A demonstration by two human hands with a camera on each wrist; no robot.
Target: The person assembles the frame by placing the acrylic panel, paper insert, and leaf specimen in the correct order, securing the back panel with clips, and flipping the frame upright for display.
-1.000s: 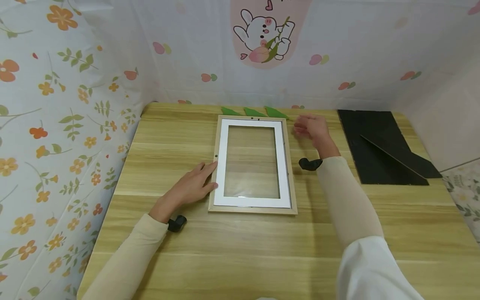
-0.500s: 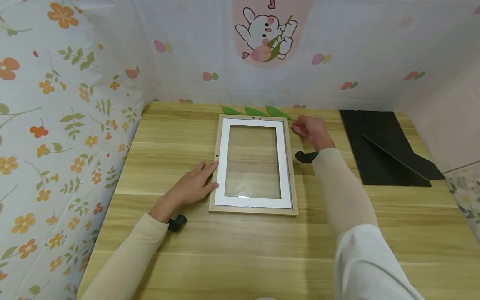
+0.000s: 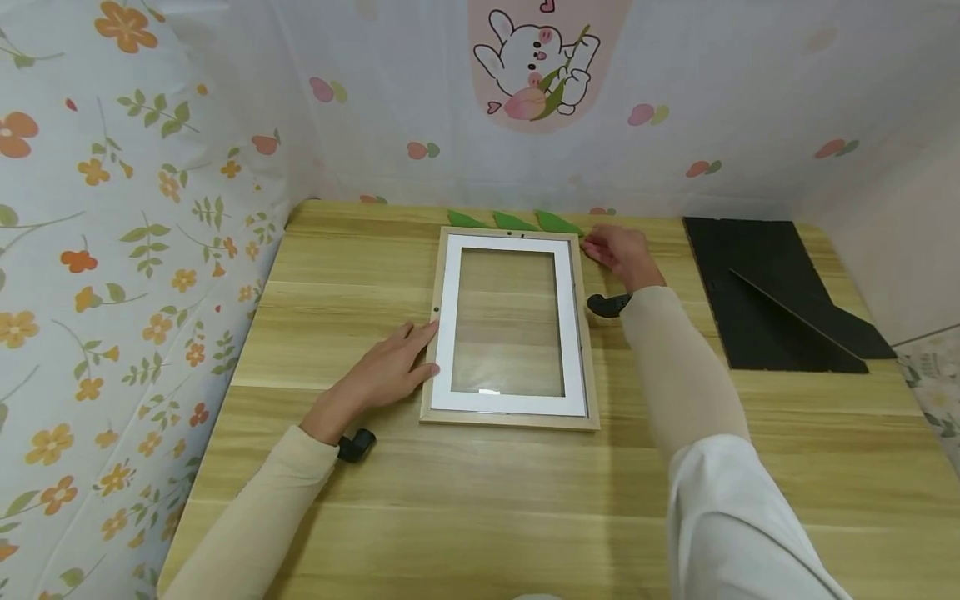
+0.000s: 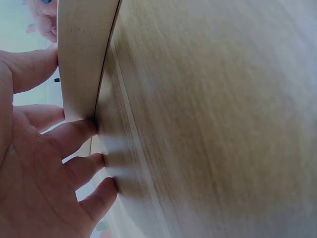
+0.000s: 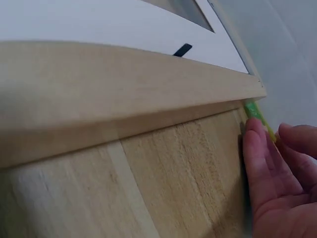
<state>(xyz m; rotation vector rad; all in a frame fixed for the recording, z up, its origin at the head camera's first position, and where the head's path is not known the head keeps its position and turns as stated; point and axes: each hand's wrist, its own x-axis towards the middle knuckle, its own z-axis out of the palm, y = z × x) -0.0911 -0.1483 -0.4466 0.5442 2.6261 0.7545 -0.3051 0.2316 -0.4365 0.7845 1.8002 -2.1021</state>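
A light wooden picture frame (image 3: 510, 422) lies on the table with a white mat (image 3: 446, 325) inside it. My left hand (image 3: 382, 367) rests against the frame's left side; in the left wrist view its thumb and fingertips touch the wooden edge (image 4: 84, 59), the fingers spread. Beyond the frame's far edge, green leaves (image 3: 555, 222) stick out, partly hidden by the frame. At the far right corner my right hand (image 3: 621, 252) pinches the yellowish end of a green leaf sprig (image 5: 253, 110) between thumb and fingers, as the right wrist view shows.
A black backing board (image 3: 757, 292) with a raised stand leg (image 3: 806, 321) lies at the right of the wooden table (image 3: 480, 517). A printed cloth (image 3: 360, 100) hangs behind the table's back edge, and a floral one (image 3: 120, 333) on the left.
My right hand has moved slightly left and in to the leaf sprig's end, and its fingers have closed there. My left hand and the frame have stayed in place.
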